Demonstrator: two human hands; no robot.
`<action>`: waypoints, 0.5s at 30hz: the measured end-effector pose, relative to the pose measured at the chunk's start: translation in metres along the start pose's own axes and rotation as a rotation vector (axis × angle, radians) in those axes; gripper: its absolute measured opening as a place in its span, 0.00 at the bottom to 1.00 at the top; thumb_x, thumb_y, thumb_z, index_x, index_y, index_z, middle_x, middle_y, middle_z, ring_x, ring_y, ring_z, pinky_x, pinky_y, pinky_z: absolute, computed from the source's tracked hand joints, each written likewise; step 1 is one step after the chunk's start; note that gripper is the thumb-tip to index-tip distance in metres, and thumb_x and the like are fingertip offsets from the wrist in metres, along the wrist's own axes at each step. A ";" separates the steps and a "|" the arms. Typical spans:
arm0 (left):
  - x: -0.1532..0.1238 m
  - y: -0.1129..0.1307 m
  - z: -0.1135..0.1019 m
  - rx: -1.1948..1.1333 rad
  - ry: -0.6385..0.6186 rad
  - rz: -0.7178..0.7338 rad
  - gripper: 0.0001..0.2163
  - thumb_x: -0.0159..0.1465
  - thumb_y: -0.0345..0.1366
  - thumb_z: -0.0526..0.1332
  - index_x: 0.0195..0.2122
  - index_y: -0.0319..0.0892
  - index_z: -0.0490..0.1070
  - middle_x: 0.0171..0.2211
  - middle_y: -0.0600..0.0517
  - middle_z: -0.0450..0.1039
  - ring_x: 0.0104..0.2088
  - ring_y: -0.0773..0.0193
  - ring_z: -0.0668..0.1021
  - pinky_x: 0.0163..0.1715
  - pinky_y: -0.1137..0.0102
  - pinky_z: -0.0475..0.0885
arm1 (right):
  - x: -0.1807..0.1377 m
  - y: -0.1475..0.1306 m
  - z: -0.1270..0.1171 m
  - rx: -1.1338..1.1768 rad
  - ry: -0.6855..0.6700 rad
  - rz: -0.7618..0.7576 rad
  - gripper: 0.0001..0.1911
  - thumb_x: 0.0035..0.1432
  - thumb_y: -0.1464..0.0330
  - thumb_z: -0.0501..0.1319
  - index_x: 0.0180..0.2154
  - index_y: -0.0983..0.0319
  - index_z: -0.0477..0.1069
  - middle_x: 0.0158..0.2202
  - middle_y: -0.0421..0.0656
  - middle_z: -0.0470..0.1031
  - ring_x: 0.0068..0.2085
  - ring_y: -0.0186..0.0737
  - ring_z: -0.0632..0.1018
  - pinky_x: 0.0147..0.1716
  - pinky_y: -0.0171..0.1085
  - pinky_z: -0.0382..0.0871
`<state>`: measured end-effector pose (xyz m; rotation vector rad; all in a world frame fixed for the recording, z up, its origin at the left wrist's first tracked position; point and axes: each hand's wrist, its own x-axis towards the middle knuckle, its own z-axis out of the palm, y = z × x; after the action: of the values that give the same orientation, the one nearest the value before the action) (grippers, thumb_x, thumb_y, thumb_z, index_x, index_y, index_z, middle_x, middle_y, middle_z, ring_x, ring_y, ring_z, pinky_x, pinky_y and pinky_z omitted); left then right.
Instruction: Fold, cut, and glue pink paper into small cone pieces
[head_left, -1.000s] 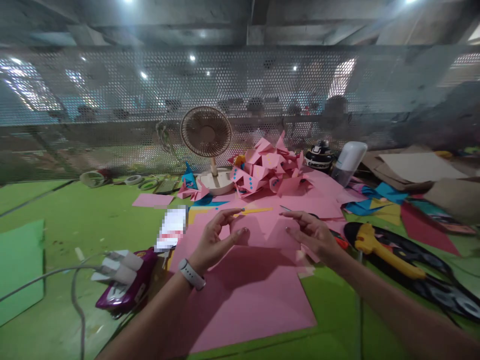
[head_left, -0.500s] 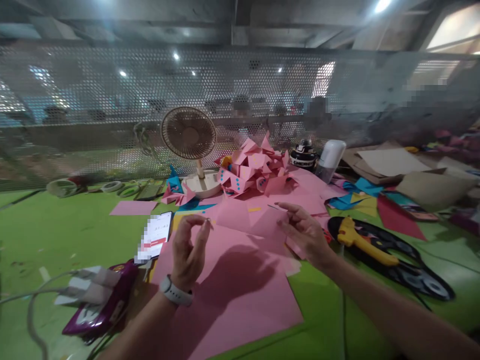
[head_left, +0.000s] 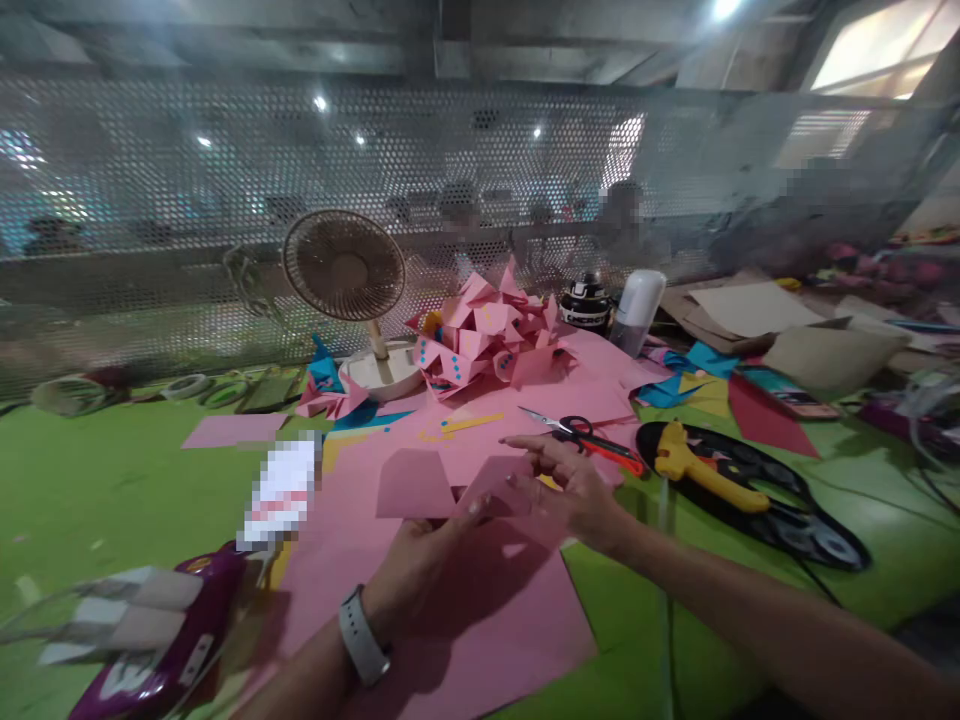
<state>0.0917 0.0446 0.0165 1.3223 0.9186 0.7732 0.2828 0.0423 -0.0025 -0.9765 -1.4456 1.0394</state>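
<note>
My left hand [head_left: 431, 555], with a watch on the wrist, grips a folded piece of pink paper [head_left: 412, 485] between its thumb and the fingers beneath. My right hand [head_left: 574, 490] pinches the right part of the same paper, thumb and index finger close together. Both hands are above a large pink sheet [head_left: 517, 620] spread on the green table. Just beyond my right hand lie scissors [head_left: 592, 440] with red and black handles. Behind the paper is a narrow yellow strip [head_left: 474, 422].
A heap of folded pink paper [head_left: 495, 335] stands at the back beside a fan [head_left: 343, 265]. On the right, a yellow glue gun [head_left: 709, 475] rests on a black stand. A phone [head_left: 281, 490] and purple power strip [head_left: 161, 640] are on the left. A perforated screen rises behind.
My left hand has moved right and taken hold of the folded pink paper. My right hand has come lower and nearer to it, uncovering the scissors. The view has turned slightly right.
</note>
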 end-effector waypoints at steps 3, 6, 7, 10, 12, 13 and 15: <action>0.001 -0.003 -0.005 -0.049 0.036 -0.034 0.16 0.59 0.45 0.60 0.39 0.38 0.77 0.43 0.42 0.76 0.43 0.53 0.75 0.45 0.62 0.68 | 0.003 0.000 -0.004 0.008 -0.001 -0.013 0.19 0.54 0.64 0.62 0.48 0.59 0.67 0.32 0.39 0.67 0.32 0.32 0.71 0.32 0.32 0.66; 0.002 -0.008 -0.010 -0.082 0.071 -0.023 0.15 0.59 0.44 0.61 0.37 0.37 0.77 0.42 0.42 0.76 0.44 0.54 0.75 0.47 0.62 0.66 | 0.006 0.000 -0.009 0.061 -0.002 -0.016 0.17 0.56 0.64 0.60 0.48 0.58 0.67 0.31 0.38 0.68 0.33 0.31 0.71 0.32 0.31 0.66; 0.003 -0.010 -0.011 -0.091 0.081 -0.021 0.14 0.59 0.44 0.61 0.36 0.37 0.78 0.41 0.42 0.76 0.44 0.54 0.75 0.48 0.62 0.66 | 0.006 0.000 -0.009 0.074 -0.003 -0.013 0.17 0.56 0.64 0.60 0.48 0.58 0.67 0.32 0.39 0.68 0.34 0.31 0.71 0.33 0.32 0.66; 0.004 -0.014 -0.011 -0.122 0.109 -0.026 0.13 0.58 0.43 0.62 0.33 0.37 0.78 0.39 0.42 0.77 0.43 0.55 0.76 0.48 0.61 0.66 | 0.006 0.002 -0.009 0.062 -0.015 0.011 0.16 0.57 0.63 0.60 0.48 0.58 0.67 0.36 0.41 0.70 0.39 0.34 0.71 0.38 0.34 0.66; 0.004 -0.016 -0.010 -0.149 0.122 -0.015 0.12 0.57 0.42 0.63 0.32 0.37 0.78 0.39 0.41 0.77 0.42 0.55 0.76 0.47 0.61 0.67 | 0.006 0.006 -0.009 0.037 -0.022 0.026 0.16 0.56 0.63 0.61 0.46 0.58 0.69 0.39 0.43 0.71 0.41 0.36 0.72 0.39 0.35 0.67; 0.004 -0.016 -0.010 -0.162 0.117 -0.006 0.12 0.57 0.42 0.63 0.33 0.37 0.78 0.38 0.41 0.77 0.41 0.55 0.76 0.46 0.62 0.68 | 0.006 0.008 -0.009 0.033 -0.018 0.027 0.15 0.55 0.64 0.62 0.45 0.58 0.69 0.40 0.43 0.71 0.41 0.36 0.72 0.39 0.35 0.67; 0.006 -0.017 -0.010 -0.186 0.095 0.020 0.11 0.57 0.40 0.64 0.34 0.37 0.78 0.37 0.41 0.78 0.39 0.56 0.77 0.43 0.63 0.69 | 0.007 0.012 -0.009 0.046 -0.004 0.029 0.14 0.54 0.64 0.63 0.44 0.59 0.70 0.39 0.42 0.72 0.40 0.35 0.72 0.38 0.34 0.67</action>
<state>0.0849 0.0521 -0.0008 1.1410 0.8865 0.9215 0.2914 0.0533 -0.0118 -0.9653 -1.4082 1.0923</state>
